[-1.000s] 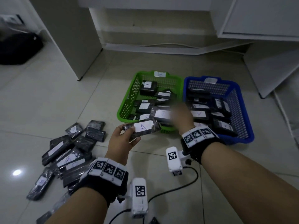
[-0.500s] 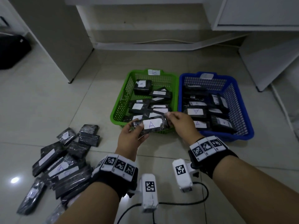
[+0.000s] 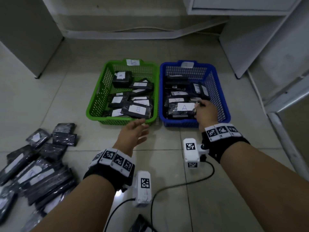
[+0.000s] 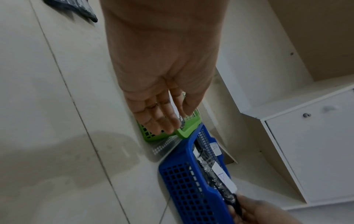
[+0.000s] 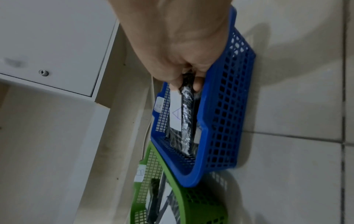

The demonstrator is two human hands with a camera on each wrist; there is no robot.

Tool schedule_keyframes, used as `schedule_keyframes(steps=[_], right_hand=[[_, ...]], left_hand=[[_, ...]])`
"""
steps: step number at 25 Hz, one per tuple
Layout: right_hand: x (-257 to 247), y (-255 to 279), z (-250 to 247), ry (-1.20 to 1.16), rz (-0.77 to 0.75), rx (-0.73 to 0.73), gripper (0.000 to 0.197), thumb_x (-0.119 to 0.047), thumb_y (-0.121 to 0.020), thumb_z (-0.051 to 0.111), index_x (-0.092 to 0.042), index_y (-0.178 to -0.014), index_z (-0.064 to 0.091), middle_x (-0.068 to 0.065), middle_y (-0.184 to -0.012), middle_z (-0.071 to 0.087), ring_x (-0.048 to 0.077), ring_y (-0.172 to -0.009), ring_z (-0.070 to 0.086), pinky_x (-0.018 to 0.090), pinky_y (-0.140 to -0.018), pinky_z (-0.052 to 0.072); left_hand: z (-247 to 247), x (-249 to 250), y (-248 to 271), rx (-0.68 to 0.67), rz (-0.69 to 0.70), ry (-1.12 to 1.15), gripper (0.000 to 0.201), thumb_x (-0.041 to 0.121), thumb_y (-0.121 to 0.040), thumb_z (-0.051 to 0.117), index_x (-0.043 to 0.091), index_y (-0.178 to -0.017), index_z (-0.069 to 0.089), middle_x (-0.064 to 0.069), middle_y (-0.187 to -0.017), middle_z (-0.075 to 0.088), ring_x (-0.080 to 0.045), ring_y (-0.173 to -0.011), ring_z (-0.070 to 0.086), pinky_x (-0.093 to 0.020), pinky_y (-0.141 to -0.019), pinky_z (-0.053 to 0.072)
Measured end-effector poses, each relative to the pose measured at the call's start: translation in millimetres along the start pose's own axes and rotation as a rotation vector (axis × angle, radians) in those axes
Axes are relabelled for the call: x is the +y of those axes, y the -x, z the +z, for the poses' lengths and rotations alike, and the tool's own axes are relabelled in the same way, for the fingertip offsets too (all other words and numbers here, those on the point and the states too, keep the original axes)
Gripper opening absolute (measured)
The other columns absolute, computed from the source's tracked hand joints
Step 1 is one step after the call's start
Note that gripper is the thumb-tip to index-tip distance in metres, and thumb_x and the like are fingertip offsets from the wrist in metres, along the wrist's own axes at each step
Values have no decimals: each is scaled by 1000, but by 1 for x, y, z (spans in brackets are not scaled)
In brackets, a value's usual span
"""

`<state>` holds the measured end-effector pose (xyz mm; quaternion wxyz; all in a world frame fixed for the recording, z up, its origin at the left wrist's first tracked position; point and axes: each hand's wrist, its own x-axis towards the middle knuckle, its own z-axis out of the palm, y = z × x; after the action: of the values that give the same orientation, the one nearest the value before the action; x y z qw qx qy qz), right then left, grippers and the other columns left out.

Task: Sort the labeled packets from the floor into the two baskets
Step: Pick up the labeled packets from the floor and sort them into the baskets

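My right hand (image 3: 203, 111) pinches one end of a black packet with a white "A" label (image 3: 181, 108) over the near part of the blue basket (image 3: 222, 97); the right wrist view shows thumb and fingers (image 5: 188, 81) clamped on the A packet (image 5: 182, 115). Other A packets lie under it. My left hand (image 3: 135, 131) hovers with straight fingers and nothing in it before the green basket (image 3: 98, 99), which holds several "B" packets (image 3: 136, 109). The left wrist view shows that hand (image 4: 162, 115) with a bare palm. A pile of labeled black packets (image 3: 35, 166) lies on the floor at the left.
The two baskets stand side by side on pale floor tiles; each has a paper tag on its far rim. White cabinets (image 3: 267, 47) stand behind and to the right, and a white panel (image 3: 25, 36) at the left. A black cable (image 3: 167, 190) trails across the floor near me.
The A packet passed from my left hand to my right, which carried it right into the blue basket. My left hand let go and now hovers with nothing in it.
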<state>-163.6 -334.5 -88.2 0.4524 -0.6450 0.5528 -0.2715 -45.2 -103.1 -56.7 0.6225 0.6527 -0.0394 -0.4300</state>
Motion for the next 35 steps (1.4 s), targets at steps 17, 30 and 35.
schedule_keyframes(steps=[17,30,35], right_hand=[[31,181,-28,314,-437,-400,35,6,-87,46,-13,-102,70,3,-107,57,13,-100,55,11,-89,35],[37,232,1,415,-321,-738,34,-4,-89,50,-24,-111,66,1,-116,58,14,-109,53,20,-90,38],[13,250,63,427,-380,-886,34,-10,-92,50,-25,-120,60,2,-119,56,17,-112,53,23,-91,40]], left_hand=[[-64,-118,103,-723,10,-1197,50,32,-58,87,22,-101,63,0,-117,58,-11,-102,55,-26,-92,46],[-107,-122,117,-243,-25,-705,26,14,-70,81,23,-76,57,0,-79,62,-17,-76,58,-34,-76,50],[-175,-97,136,56,-126,-66,15,-3,-81,67,11,-84,64,-8,-80,63,-15,-67,64,-26,-64,56]])
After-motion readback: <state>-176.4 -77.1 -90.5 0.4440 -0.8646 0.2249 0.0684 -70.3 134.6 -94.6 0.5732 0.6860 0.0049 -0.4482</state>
